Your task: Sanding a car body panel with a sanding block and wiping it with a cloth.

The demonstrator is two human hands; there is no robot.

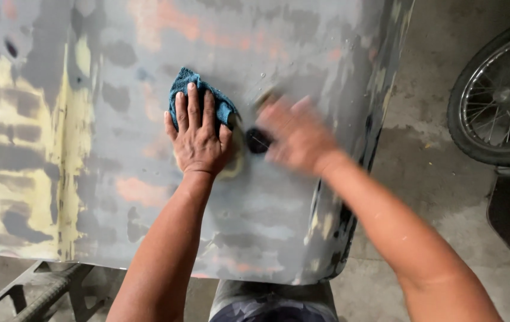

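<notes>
— Where the sanded body panel (148,179) ends, what room is left around it?

— Its right edge curves down from 1 o'clock to 5 o'clock; past it lies bare concrete floor (422,173), with a spoked wheel (496,98) at 3 o'clock, well apart from the panel. The near edge runs along 6 to 8 o'clock, above a metal stand (46,292).

— Hand positions?

— The left hand (195,134) lies flat near the panel's centre, fingers extended and together, pressing a blue cloth (207,98) to the surface. The cloth shows at 12 o'clock beyond the fingertips. The right hand (297,134) sits just beside it at 3 o'clock, blurred by motion. Its fingers curl around a small dark block (259,141), which touches the panel between the two hands.

— Is the grip firm?

— Blur prevents a finer reading; the hand is closed on the block.

— Panel condition?

— Grey primer, patchy, with yellow filler areas toward 9 o'clock and orange-red spots at 12 and 7 o'clock. Surface matte, with small droplets near 1 o'clock.
</notes>
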